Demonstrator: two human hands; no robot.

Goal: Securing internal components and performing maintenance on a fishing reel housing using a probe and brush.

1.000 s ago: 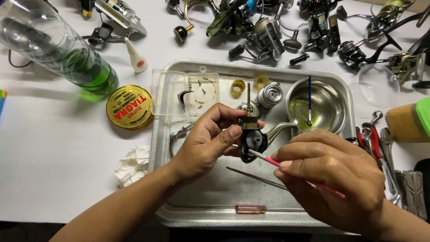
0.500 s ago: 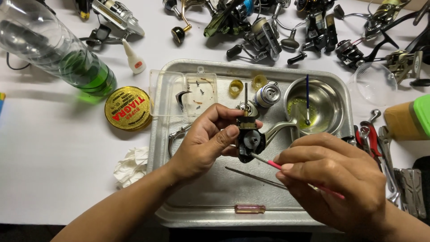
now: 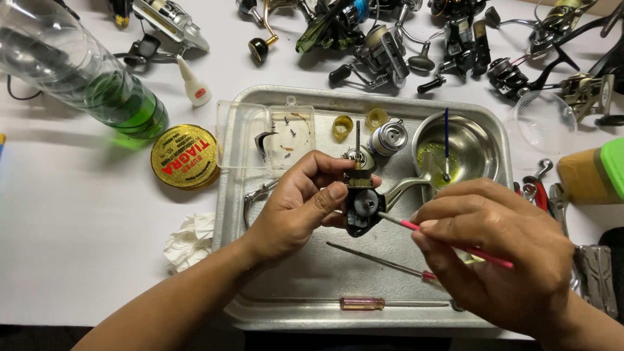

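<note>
Little changed from half a second before: same pose over the metal tray (image 3: 240, 195), view barely shifted. Left hand (image 3: 296, 208) closed around the dark reel body (image 3: 361, 207), thumb pressed on its side, held upright above the tray's middle. Right hand (image 3: 500, 260) pinched shut on the thin pink tool (image 3: 448, 240), tip touching the reel body's round opening. Tool's rear end hidden under the fingers; inner reel parts too small to make out.
</note>
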